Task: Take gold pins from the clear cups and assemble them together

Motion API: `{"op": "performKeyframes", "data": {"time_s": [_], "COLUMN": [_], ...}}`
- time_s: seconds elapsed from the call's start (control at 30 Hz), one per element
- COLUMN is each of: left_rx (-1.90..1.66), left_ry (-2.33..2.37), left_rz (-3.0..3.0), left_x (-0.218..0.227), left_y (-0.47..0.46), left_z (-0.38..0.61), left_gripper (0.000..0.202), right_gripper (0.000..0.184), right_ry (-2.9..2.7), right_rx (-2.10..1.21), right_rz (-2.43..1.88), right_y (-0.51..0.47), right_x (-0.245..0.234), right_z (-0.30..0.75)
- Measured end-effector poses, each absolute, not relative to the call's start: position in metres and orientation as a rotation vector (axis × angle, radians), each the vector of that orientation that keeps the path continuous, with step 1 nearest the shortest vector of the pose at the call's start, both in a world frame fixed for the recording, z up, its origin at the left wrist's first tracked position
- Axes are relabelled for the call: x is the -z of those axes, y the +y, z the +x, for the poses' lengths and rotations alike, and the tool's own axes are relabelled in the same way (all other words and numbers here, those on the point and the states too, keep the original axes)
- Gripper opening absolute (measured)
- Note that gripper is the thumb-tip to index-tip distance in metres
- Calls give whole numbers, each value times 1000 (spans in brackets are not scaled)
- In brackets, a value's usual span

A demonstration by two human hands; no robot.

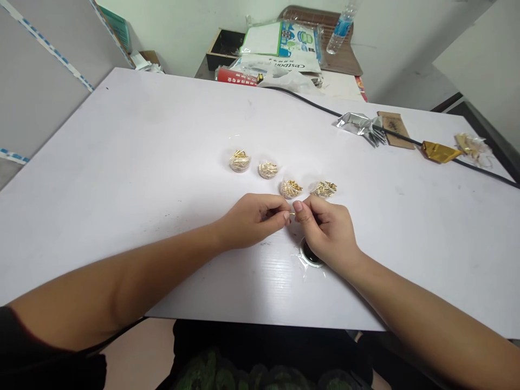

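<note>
My left hand (260,219) and my right hand (331,225) meet over the table, fingertips almost touching. Between them shows a thin gold-coloured metal piece (292,213), pinched from both sides; its exact kind is too small to tell. Just beyond the hands stand several small clear cups of gold-coloured metal pieces: a cup at the left (239,161), one beside it (268,169), one nearer (291,188) and one at the right (324,188). Partly hidden beneath my right hand is a round dark opening or dish with a pale rim (304,259), clear tape around it.
The white table (122,179) carries a black cable (309,101) along its far right, with silver wrapping (359,125), gold wrapping (440,152) and a cardboard piece (395,130). Behind stand a water bottle (341,30), a black box (225,50) and plastic packaging (284,46).
</note>
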State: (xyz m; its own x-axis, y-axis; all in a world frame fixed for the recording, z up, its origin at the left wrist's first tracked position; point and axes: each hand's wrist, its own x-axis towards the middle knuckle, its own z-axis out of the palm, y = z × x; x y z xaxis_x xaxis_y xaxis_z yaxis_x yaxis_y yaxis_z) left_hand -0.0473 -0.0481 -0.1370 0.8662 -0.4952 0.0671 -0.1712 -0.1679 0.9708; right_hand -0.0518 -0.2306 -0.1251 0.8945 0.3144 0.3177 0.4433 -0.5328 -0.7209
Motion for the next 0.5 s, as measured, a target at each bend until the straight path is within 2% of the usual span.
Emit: {"op": "performKeyframes", "data": {"time_s": [0.5], "left_rx": [84], "left_ry": [-679], "left_rz": [1915], "left_x": [138], "left_y": [-49], "left_z": [-48], "left_gripper": [16], "right_gripper": [38], "right_ry": [-571], "right_rx": [198], "right_rz": [-2289], "right_y": [-233], "right_x": [126], "right_z": [-51]}}
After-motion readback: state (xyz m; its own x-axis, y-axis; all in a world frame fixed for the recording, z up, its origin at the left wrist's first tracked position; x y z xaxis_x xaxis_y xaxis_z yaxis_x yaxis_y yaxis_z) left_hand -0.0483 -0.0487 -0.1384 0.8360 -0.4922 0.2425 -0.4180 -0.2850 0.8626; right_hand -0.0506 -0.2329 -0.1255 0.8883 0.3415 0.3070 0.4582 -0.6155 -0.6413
